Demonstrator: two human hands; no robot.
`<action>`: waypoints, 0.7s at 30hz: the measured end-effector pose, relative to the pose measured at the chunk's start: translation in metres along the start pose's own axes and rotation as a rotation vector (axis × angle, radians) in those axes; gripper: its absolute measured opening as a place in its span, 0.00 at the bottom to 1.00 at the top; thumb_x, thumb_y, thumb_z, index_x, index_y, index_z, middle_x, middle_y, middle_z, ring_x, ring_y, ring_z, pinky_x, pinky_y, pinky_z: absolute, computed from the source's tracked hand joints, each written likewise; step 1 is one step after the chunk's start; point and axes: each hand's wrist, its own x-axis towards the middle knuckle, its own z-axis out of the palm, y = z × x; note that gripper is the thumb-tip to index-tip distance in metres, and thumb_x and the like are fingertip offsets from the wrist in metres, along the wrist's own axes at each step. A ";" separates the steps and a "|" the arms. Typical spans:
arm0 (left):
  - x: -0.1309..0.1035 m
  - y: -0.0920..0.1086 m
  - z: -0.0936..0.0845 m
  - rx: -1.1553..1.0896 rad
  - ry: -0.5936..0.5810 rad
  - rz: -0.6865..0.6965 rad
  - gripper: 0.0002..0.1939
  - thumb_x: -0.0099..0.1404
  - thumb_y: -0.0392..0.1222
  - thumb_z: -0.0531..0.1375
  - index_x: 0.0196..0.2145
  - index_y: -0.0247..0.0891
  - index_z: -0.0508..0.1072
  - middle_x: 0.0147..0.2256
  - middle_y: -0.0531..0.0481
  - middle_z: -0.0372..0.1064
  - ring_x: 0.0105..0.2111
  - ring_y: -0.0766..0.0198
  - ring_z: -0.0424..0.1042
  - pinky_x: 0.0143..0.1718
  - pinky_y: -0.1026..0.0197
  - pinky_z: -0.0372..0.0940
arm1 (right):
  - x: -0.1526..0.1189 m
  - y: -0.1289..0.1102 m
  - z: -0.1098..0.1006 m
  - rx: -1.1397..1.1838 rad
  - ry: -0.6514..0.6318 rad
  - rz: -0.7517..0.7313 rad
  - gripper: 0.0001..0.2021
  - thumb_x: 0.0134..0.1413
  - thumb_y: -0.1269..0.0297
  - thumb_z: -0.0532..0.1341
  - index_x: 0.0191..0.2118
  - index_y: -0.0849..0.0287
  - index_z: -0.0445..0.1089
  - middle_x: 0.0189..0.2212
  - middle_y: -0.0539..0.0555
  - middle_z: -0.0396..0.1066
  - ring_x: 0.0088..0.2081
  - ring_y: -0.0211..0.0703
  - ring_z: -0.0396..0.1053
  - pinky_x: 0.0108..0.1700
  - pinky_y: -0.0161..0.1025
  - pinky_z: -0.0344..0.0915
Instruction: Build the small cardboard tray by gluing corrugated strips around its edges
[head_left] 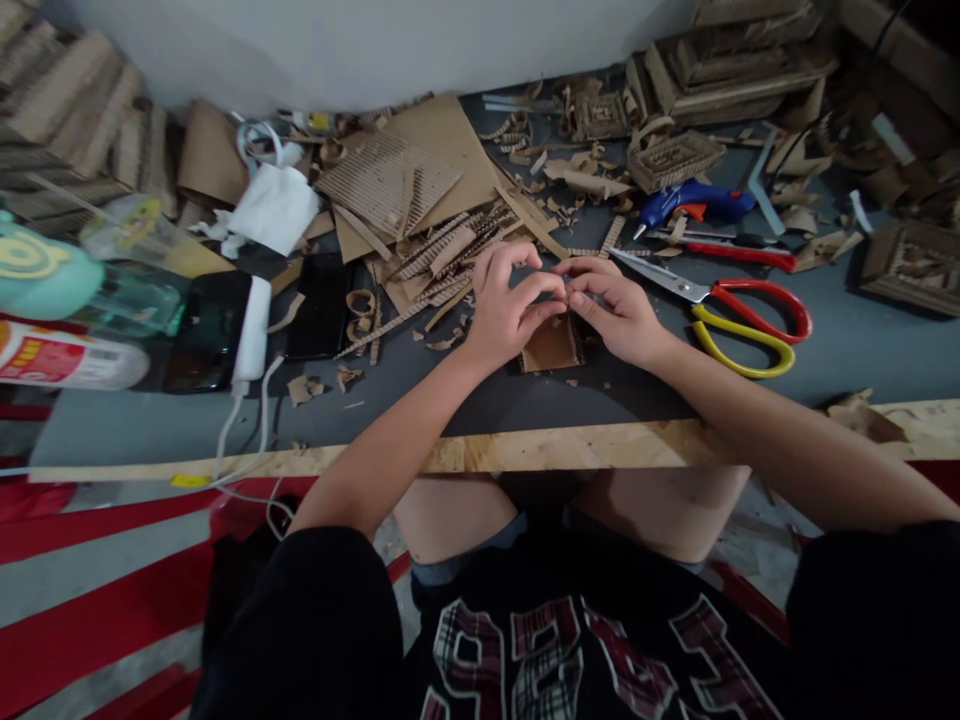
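A small brown cardboard piece (551, 348) with corrugated edging along its sides lies on the dark tabletop, in front of my body. At its far edge the fingertips of my left hand (510, 300) are pinched together, with the other fingers curled. From the opposite side my right hand (621, 315) pinches the same edge between thumb and fingers. My fingers cover the far part of the piece, and any smaller bit between them is hidden. Just right of my right hand lie scissors (701, 290) with one red and one yellow handle, blades pointing left.
Corrugated strips (450, 245) and cardboard sheets (442, 130) lie beyond my hands. A blue glue gun (697, 200) and a red-handled cutter (739, 253) are at right, near small cardboard frames (915, 265). Phones (319, 305), a white cable (262, 410) and bottles (75, 355) stand left.
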 end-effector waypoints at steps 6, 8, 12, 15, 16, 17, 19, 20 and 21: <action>0.001 -0.004 -0.001 -0.046 -0.069 0.012 0.31 0.67 0.71 0.46 0.37 0.44 0.76 0.47 0.41 0.68 0.55 0.49 0.66 0.61 0.43 0.57 | 0.000 0.003 -0.003 -0.050 -0.027 -0.056 0.19 0.67 0.45 0.57 0.36 0.54 0.75 0.52 0.59 0.76 0.57 0.50 0.70 0.63 0.55 0.62; 0.001 -0.005 -0.002 -0.062 -0.098 0.029 0.32 0.68 0.71 0.46 0.37 0.44 0.76 0.48 0.40 0.68 0.55 0.49 0.65 0.61 0.42 0.57 | 0.000 0.004 -0.003 -0.064 -0.039 -0.080 0.20 0.67 0.45 0.56 0.35 0.54 0.75 0.52 0.59 0.76 0.58 0.51 0.70 0.63 0.55 0.62; 0.001 -0.007 -0.002 -0.068 -0.129 0.056 0.33 0.68 0.72 0.45 0.35 0.43 0.75 0.47 0.41 0.68 0.53 0.51 0.65 0.60 0.43 0.59 | 0.001 0.005 -0.004 -0.081 -0.084 -0.092 0.22 0.67 0.43 0.55 0.34 0.54 0.75 0.53 0.58 0.75 0.58 0.52 0.70 0.63 0.56 0.62; 0.002 -0.007 -0.003 -0.069 -0.131 0.050 0.35 0.66 0.73 0.43 0.34 0.43 0.75 0.45 0.41 0.67 0.52 0.51 0.65 0.58 0.44 0.61 | 0.002 0.005 -0.003 -0.067 -0.089 -0.085 0.22 0.67 0.43 0.55 0.35 0.54 0.75 0.52 0.58 0.75 0.58 0.52 0.70 0.63 0.56 0.62; 0.003 -0.006 -0.003 -0.075 -0.131 0.046 0.35 0.66 0.73 0.43 0.33 0.42 0.75 0.45 0.41 0.67 0.51 0.51 0.65 0.58 0.44 0.61 | 0.002 0.006 -0.003 -0.063 -0.088 -0.078 0.22 0.67 0.43 0.55 0.35 0.54 0.75 0.52 0.58 0.75 0.58 0.52 0.70 0.63 0.56 0.62; 0.003 -0.006 -0.003 -0.082 -0.131 0.043 0.35 0.67 0.73 0.43 0.33 0.42 0.75 0.45 0.41 0.67 0.51 0.51 0.66 0.58 0.44 0.62 | 0.002 0.006 -0.003 -0.060 -0.085 -0.070 0.22 0.67 0.42 0.55 0.35 0.54 0.75 0.52 0.58 0.76 0.58 0.52 0.70 0.63 0.55 0.62; 0.004 -0.006 -0.004 -0.092 -0.133 0.034 0.34 0.67 0.72 0.45 0.33 0.41 0.75 0.45 0.40 0.67 0.50 0.51 0.66 0.58 0.44 0.62 | 0.002 0.006 -0.003 -0.059 -0.074 -0.057 0.21 0.67 0.43 0.55 0.35 0.54 0.75 0.52 0.58 0.76 0.58 0.51 0.70 0.63 0.55 0.62; 0.004 -0.006 -0.004 -0.092 -0.132 0.025 0.33 0.67 0.71 0.46 0.34 0.41 0.75 0.45 0.40 0.67 0.51 0.51 0.66 0.58 0.44 0.62 | 0.002 0.007 -0.003 -0.057 -0.068 -0.055 0.21 0.67 0.43 0.56 0.36 0.54 0.75 0.52 0.58 0.76 0.59 0.51 0.70 0.63 0.55 0.62; 0.004 -0.006 -0.005 -0.088 -0.128 0.017 0.32 0.67 0.71 0.47 0.35 0.41 0.76 0.45 0.40 0.67 0.51 0.51 0.66 0.58 0.44 0.62 | 0.002 0.007 -0.003 -0.054 -0.063 -0.056 0.20 0.67 0.44 0.56 0.36 0.54 0.75 0.52 0.58 0.75 0.59 0.51 0.70 0.63 0.54 0.62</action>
